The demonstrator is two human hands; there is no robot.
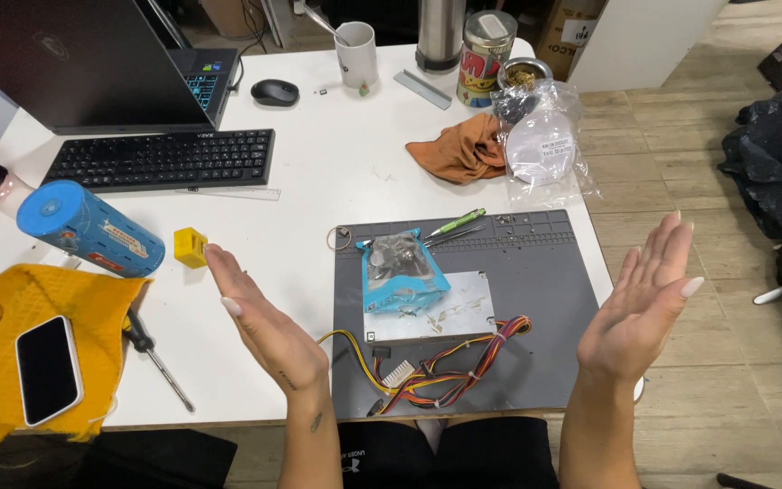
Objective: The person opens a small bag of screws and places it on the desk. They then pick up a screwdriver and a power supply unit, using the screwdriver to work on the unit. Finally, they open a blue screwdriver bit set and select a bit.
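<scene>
Both hands are being held up wide open and empty, the left hand (260, 321) over the table (319, 172), the right hand (640, 303) past its edge. A slow, two-handed lift is probably needed, because wires (436, 358) are hanging off. Between the hands, the metal box (427, 308) is lying on the grey mat (536, 299), with a blue bag (400, 270) resting on top.

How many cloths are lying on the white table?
2. A yellow cloth lies at the near left corner with a phone on it; an orange-brown cloth is bunched near the far right, beside a clear plastic bag. Others may be out of view.
</scene>
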